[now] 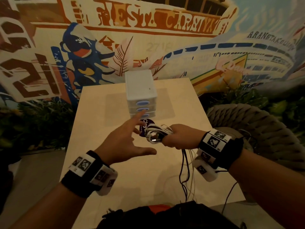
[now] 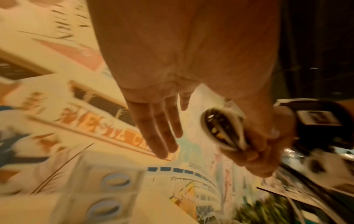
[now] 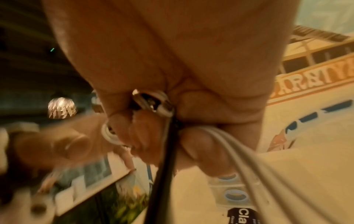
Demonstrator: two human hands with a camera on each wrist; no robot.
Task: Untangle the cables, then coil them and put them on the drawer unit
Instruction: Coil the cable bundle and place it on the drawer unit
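The right hand (image 1: pixel 179 137) is clenched around a bundle of cables (image 1: pixel 156 133), white and black strands coiled together, held above the table (image 1: pixel 132 171) just in front of the drawer unit (image 1: pixel 141 93). Loose black and white cable ends hang from the underside of this fist toward the near table edge. The left hand (image 1: pixel 125 141) is spread wide, fingers straight, holding nothing; it hovers just beside the bundle, fingertips pointing toward the lowest drawer. The drawer unit stands upright at the table's middle, three drawers with blue oval handles, top surface bare. A dark purple round label (image 1: pixel 146 127) lies on the table at the unit's foot, partly behind the bundle. A painted mural (image 1: pixel 148 22) covers the wall behind.
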